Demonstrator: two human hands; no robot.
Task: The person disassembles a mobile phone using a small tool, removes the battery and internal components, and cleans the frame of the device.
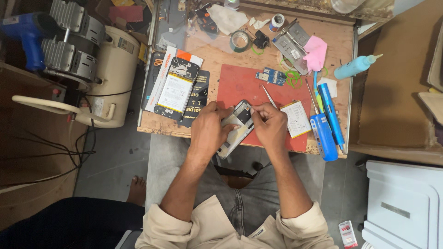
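Over the red mat (240, 83), both hands' fingers (230, 115) clasp the phone frame (236, 129).

Both hands' fingers (230, 119) cover much of the phone frame (236, 131). Beside it, the tweezers' (268, 96) lower end is hidden. The frame's small parts are too tiny to make out.

A phone frame (236, 127) lies on the mat (240, 83) at the table's (217, 60) front edge, a battery (296, 119) right of it, an opened phone (175, 90) left.
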